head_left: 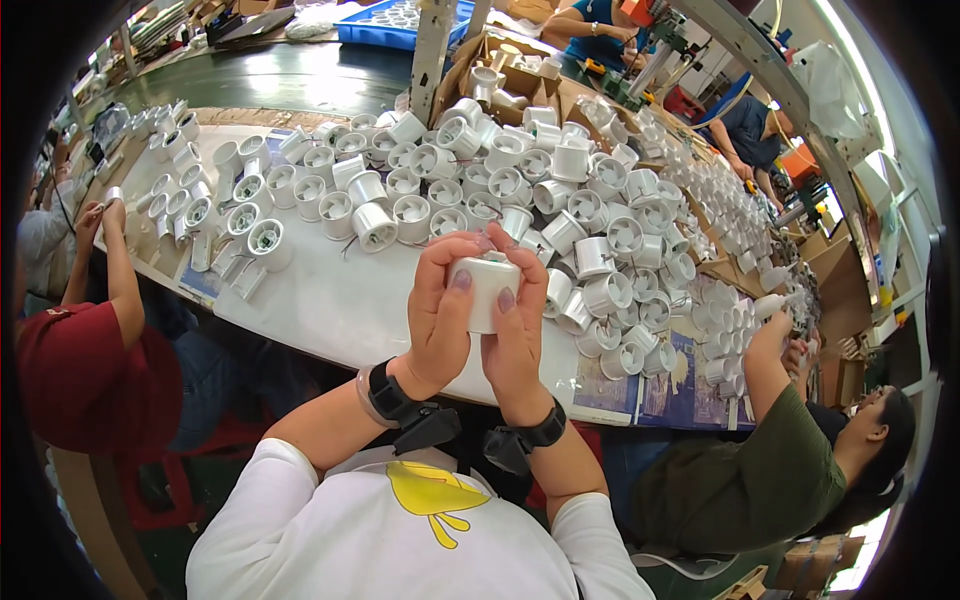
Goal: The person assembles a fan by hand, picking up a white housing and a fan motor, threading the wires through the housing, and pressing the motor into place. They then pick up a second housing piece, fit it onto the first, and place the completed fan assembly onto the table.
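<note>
Between my two hands is one white plastic cylindrical housing (pixel 491 296), held up over the near part of the table. My left hand (pixel 440 310) wraps its left side, thumb pressed along the front. From the right, my right hand (pixel 521 325) closes round it the same way, with its thumb on the front too. The fingertips of both hands meet at the far upper edge of the housing, so what they touch there is partly hidden. Just beyond my hands lies a large heap of similar white housings (pixel 503 150), several with thin wires hanging out.
The white tabletop (pixel 330 285) curves around me. A cardboard box (pixel 530 80) of white parts stands behind the heap, near a metal post (pixel 432 60) and a blue tray (pixel 385 25). One person in red (pixel 100 375) works at left, another in dark green (pixel 740 480) at right.
</note>
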`<state>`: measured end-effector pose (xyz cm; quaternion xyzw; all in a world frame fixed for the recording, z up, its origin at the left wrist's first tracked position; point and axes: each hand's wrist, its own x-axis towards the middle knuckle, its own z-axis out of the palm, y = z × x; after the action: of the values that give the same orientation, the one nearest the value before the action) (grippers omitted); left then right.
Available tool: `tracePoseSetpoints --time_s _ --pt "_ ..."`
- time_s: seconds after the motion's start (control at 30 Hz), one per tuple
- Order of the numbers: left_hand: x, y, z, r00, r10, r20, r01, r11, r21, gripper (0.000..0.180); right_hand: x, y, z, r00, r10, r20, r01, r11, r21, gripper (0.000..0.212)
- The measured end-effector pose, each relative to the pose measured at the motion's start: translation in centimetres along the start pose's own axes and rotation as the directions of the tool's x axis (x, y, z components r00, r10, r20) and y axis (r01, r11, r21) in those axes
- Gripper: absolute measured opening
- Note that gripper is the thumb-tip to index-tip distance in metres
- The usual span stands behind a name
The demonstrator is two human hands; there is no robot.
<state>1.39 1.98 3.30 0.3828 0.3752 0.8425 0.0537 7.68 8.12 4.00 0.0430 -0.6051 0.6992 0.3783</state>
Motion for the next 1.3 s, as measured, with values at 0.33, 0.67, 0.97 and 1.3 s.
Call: tracePoseSetpoints --time_s 0.33,0.67,0.97,1.3 --pt "0.1 -0.3 0.0 0.996 0.090 0.014 -0.089 0.944 0.317 0.020 -0.2 1.2 -0.3 0.998 -0.021 -0.060 0.024 0.998 0.054 0.030" --pt "0.3 -2.0 -1.2 0.986 0.090 0.137 -0.139 0.902 0.408 0.044 0.4 0.9 -2.3 0.955 0.092 -0.281 -0.105 0.994 -0.029 0.046" --pt "-0.2 -1.7 -0.5 0.961 -0.251 0.119 0.274 0.922 -0.275 0.062 0.4 0.0 -2.4 0.968 0.252 0.003 -0.219 0.837 0.502 0.048" --pt "-0.1 -1.1 -0.5 0.983 -0.128 0.134 0.159 0.954 -0.254 0.033 -0.6 0.3 -0.6 0.996 0.090 -0.023 -0.076 0.929 0.361 0.024"
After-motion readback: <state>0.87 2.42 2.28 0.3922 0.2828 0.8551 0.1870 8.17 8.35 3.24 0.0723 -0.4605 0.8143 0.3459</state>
